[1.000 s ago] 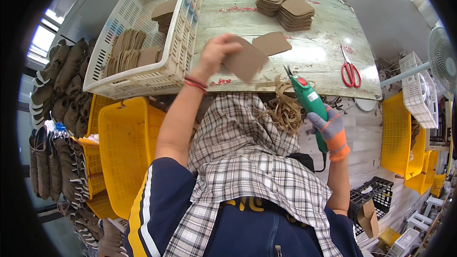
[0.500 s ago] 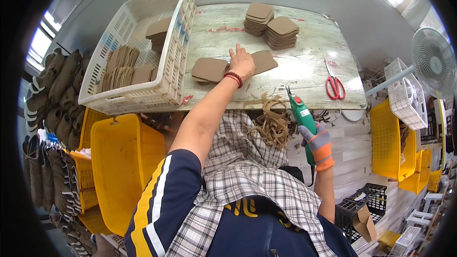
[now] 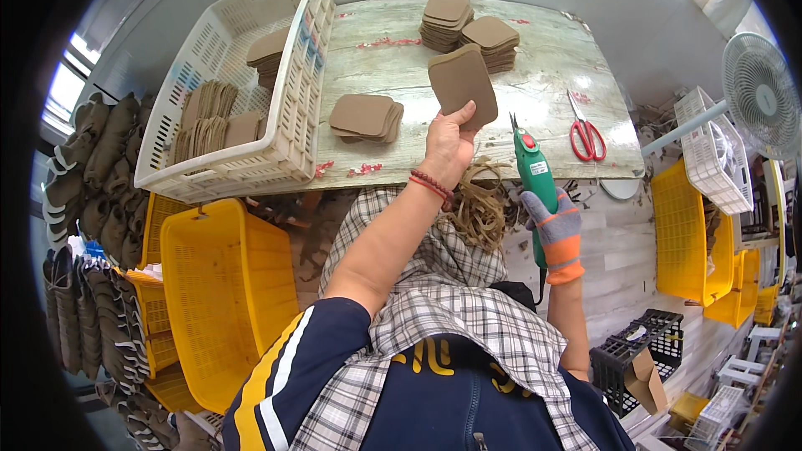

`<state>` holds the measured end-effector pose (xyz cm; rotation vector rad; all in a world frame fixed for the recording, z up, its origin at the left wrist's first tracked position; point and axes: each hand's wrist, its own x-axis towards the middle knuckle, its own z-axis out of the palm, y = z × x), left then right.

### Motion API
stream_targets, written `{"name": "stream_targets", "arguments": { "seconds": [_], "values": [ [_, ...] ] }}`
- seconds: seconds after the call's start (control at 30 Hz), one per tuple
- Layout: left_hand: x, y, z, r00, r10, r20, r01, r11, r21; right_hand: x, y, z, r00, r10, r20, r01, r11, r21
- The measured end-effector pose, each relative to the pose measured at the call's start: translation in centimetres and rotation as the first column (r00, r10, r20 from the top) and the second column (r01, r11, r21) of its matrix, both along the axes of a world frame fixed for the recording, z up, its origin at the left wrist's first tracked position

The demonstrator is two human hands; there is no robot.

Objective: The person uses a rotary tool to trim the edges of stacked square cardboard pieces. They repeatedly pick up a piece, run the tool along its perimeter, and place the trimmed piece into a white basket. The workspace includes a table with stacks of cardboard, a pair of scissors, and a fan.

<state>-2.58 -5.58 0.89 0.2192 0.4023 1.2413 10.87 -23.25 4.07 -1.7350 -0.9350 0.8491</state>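
My left hand [image 3: 451, 146] pinches the lower edge of a brown fabric piece [image 3: 464, 85] with rounded corners, lifted above the table. A green handheld electric cutter [image 3: 536, 169] is gripped in my gloved right hand [image 3: 553, 230], its pointed metal blades upward past the table's front edge. On the table lies a low stack of similar pieces [image 3: 365, 117], left of my left hand. Two taller stacks stand farther back, one on the left [image 3: 444, 21] and one on the right [image 3: 491, 40]. Tangled brown trimmed strips [image 3: 478, 215] hang at the table edge over my lap.
Red-handled scissors [image 3: 586, 138] lie on the table [image 3: 551, 58] at the right. A white plastic crate [image 3: 288, 138] holding more brown pieces stands at its left. Yellow bins [image 3: 196, 284] are below on the left, others at right. A fan [image 3: 760, 96] stands at far right.
My left hand has taken hold of a brown piece on the table and raised it, turning palm-up and moving right. The cutter in my right hand has shifted slightly right and tilted less.
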Motion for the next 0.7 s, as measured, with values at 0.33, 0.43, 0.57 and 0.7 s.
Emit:
{"name": "stream_targets", "arguments": {
  "seconds": [0.33,0.43,0.57,0.7],
  "values": [
    [1.3,-2.1,1.2,0.995,-0.058,0.077,0.061,0.997,-0.045,-1.0,0.2,1.4,0.999,-0.002,0.032,0.000,0.999,0.047],
    [1.4,-2.6,0.8,0.995,-0.096,0.026,0.096,0.995,-0.022,-0.9,0.4,1.5,0.999,-0.003,0.049,0.000,0.997,0.076],
    [1.7,-3.5,0.3,0.990,-0.134,-0.038,0.135,0.990,0.027,-0.9,0.6,2.4,0.998,-0.029,0.052,0.026,0.998,0.054],
    [2.0,-4.6,0.6,0.982,-0.173,-0.073,0.173,0.985,0.003,-0.7,1.0,3.3,0.998,-0.047,0.043,0.045,0.997,0.062]
  ]
}}
